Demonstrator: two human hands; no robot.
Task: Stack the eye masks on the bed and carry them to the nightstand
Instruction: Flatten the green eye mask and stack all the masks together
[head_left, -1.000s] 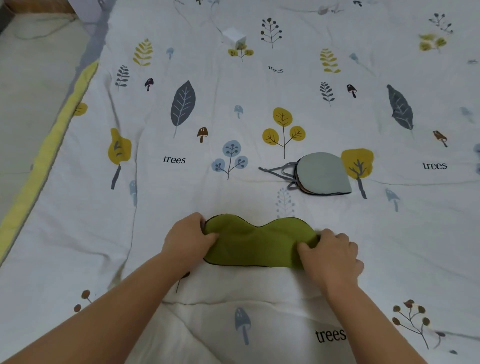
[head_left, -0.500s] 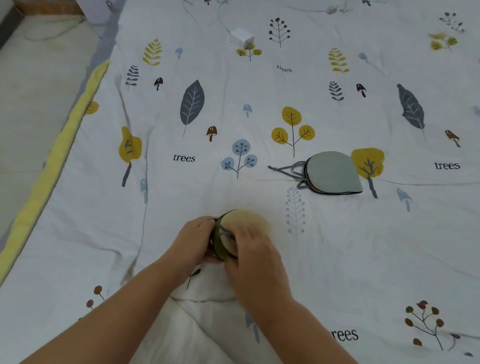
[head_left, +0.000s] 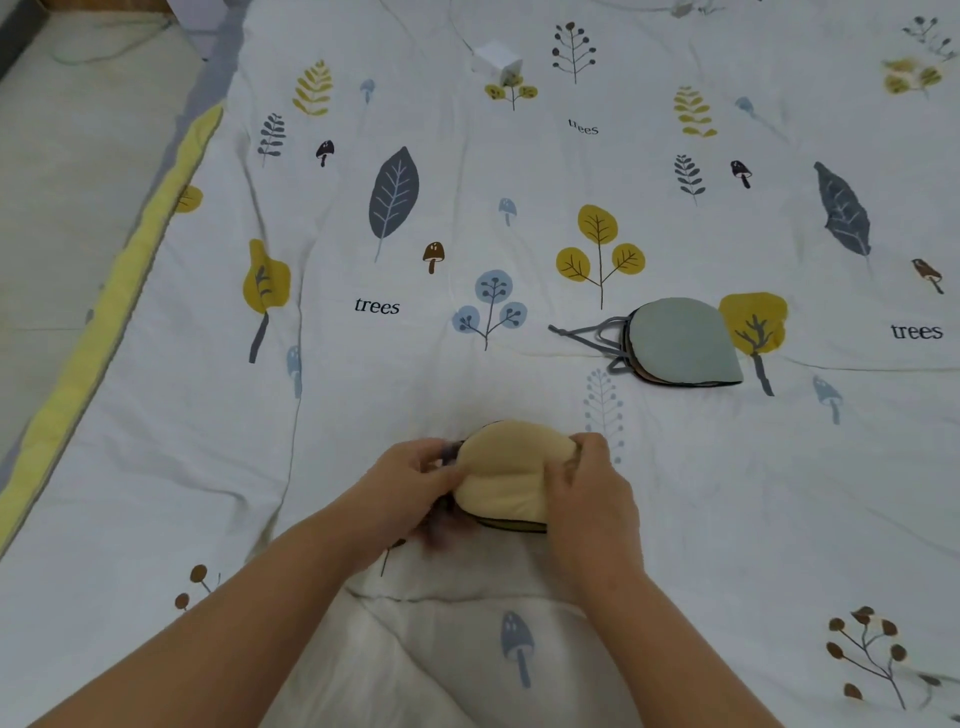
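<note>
A green eye mask (head_left: 506, 475) lies folded in half on the bed, its cream inner side up and a green edge showing underneath. My left hand (head_left: 410, 480) pinches its left end, where dark straps bunch up. My right hand (head_left: 589, 486) grips its right end. Farther back and to the right, a small stack of folded eye masks (head_left: 678, 343) rests on the quilt, a grey-blue one on top, with grey straps trailing to the left.
The bed is covered by a white quilt (head_left: 519, 208) printed with leaves, trees and mushrooms. A small white box (head_left: 496, 60) sits near the far side. The quilt's yellow-trimmed edge (head_left: 104, 312) runs along the left, with floor beyond.
The green mask lay flat and spread between both hands. My right hand swung its right end over to the left, folding it in half, cream side up, then moved back to the right end.
</note>
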